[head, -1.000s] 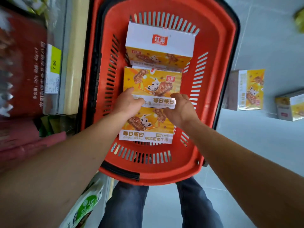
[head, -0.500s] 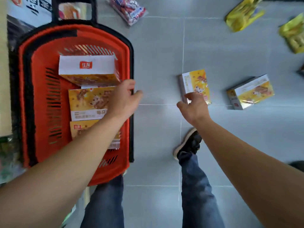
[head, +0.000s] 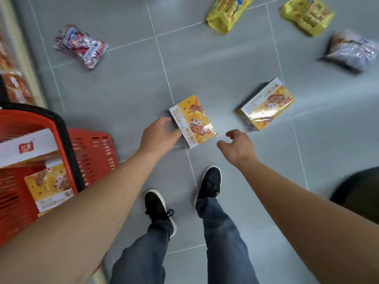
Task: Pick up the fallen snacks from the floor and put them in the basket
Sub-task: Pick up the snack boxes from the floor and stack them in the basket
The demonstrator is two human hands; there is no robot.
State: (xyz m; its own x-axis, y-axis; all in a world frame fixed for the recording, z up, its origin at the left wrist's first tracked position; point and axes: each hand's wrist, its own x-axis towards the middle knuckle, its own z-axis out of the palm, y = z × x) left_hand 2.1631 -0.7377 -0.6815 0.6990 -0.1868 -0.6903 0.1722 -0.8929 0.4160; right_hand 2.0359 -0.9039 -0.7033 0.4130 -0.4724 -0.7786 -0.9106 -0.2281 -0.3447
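Observation:
A yellow snack box point(head: 192, 121) lies flat on the grey tiled floor in front of my feet. My left hand point(head: 159, 135) touches its left edge with relaxed fingers. My right hand point(head: 238, 146) hovers open just right of the box, apart from it, fingers loosely curled and holding nothing. A second yellow box point(head: 266, 105) lies further right on the floor. The red basket point(head: 92, 148) stands at the left with several of the same boxes point(head: 49, 185) inside.
Loose snack bags lie on the floor beyond: a red-and-white one point(head: 82, 46), two yellow ones point(head: 227, 11) point(head: 307, 14) and a dark one point(head: 350, 52). A shelf edge point(head: 18, 58) runs along the left. My black shoes point(head: 209, 183) stand below the box.
Both hands left the boxes in the basket and swung right and down to the floor box. The view turned away from the basket, which now sits at the left edge.

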